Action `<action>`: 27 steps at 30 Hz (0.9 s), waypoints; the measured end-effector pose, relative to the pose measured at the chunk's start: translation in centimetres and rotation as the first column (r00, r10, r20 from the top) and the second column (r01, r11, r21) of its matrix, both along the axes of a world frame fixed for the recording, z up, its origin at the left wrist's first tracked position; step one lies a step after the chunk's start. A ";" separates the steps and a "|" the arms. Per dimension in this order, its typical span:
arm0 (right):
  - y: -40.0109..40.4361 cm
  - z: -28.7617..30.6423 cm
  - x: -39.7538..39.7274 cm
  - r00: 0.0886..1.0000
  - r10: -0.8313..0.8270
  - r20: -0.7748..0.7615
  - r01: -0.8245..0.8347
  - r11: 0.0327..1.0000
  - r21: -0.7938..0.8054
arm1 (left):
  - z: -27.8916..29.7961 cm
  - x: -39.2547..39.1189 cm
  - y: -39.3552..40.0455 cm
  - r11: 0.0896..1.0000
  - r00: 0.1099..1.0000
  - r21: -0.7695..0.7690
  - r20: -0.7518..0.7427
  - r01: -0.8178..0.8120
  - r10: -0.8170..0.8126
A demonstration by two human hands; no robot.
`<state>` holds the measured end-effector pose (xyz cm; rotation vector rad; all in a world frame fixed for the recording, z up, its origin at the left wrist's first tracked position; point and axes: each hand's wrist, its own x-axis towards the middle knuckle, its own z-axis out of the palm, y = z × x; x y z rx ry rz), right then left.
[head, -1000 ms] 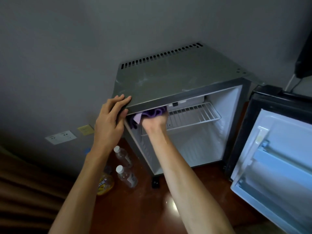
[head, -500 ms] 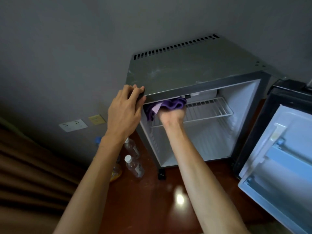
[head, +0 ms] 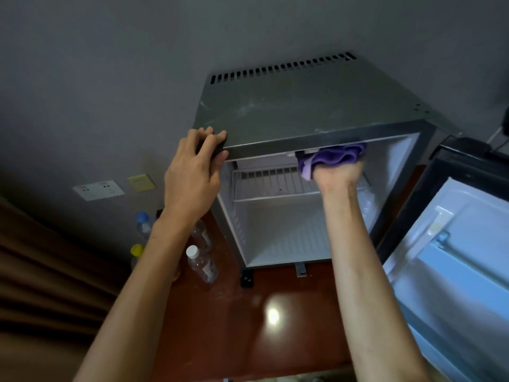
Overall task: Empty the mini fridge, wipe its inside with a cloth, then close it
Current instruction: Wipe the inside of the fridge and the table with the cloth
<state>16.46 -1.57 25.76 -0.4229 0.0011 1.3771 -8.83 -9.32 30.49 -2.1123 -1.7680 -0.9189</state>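
Note:
The grey mini fridge (head: 297, 106) stands open on a reddish-brown surface, its white inside bare except for a wire shelf (head: 272, 180). My left hand (head: 192, 175) grips the fridge's top front left corner. My right hand (head: 337, 175) reaches inside at the upper right, closed on a purple cloth (head: 333, 157) pressed up against the ceiling of the compartment. The fingers of that hand are hidden behind the cloth and the fridge's front rim.
The fridge door (head: 462, 260) hangs open at the right, its white inner shelves facing me. Several plastic bottles (head: 202, 264) stand on the surface left of the fridge. Wall sockets (head: 97, 190) sit low on the grey wall. A brown curtain (head: 41, 285) fills the left edge.
My right hand has slid the purple cloth from the upper left of the fridge's inside to the upper right. My left hand has kept its hold on the top corner.

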 end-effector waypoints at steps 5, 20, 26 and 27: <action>-2.6 -1.8 -0.2 0.999 -0.043 0.007 0.042 0.995 0.088 | -0.4 0.1 0.2 1.000 0.999 0.022 0.038 0.013 -0.014; 0.4 -10.6 -5.3 -0.577 -0.251 0.777 -0.095 0.966 0.241 | -1.1 0.5 0.3 0.999 0.995 0.053 0.101 0.012 -0.018; 1.1 -8.7 -9.0 -0.844 -0.365 0.394 -0.339 0.931 0.136 | -1.2 0.5 0.4 0.998 0.994 0.060 0.106 -0.001 -0.006; 1.4 -8.6 -9.4 -0.861 -0.348 0.370 -0.333 0.937 0.106 | -1.2 0.5 0.4 0.998 0.994 0.064 0.107 -0.002 -0.005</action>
